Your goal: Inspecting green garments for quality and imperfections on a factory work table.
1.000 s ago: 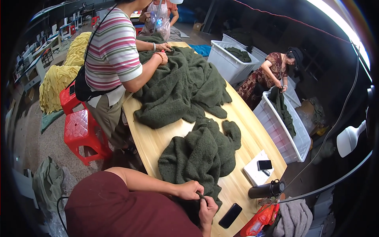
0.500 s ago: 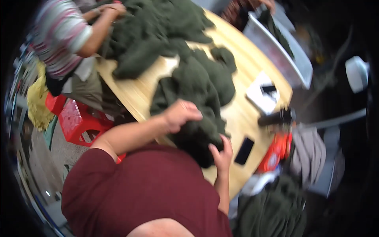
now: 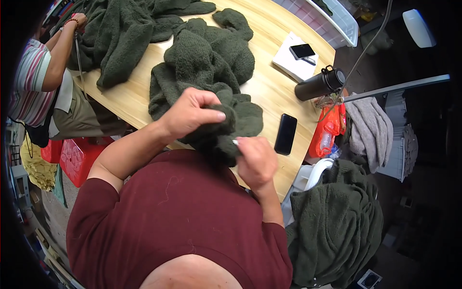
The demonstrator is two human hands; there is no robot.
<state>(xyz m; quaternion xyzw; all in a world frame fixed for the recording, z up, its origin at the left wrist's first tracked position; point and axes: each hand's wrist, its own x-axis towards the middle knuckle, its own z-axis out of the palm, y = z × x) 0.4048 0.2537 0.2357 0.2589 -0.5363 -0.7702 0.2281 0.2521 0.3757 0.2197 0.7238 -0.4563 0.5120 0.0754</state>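
Note:
A dark green fleece garment lies bunched on the table, its near end pulled up against my body. My left hand is closed on a fold of it, thumb laid along the top. Just to the right, my right hand pinches the fleece's near edge with curled fingers. A tiny pale, shiny bit shows at those fingertips; I cannot tell what it is. The fleece between both hands is bunched and dark.
On the wooden table are a phone, a black bottle and a white box with another phone. A co-worker's hand is at more green fleece. Green fleece is heaped at right, near a red bag.
My right hand has turned and closed from a spread thumb and finger. Both hands are closer together on the fleece. The view has shifted, and the co-worker appears farther left.

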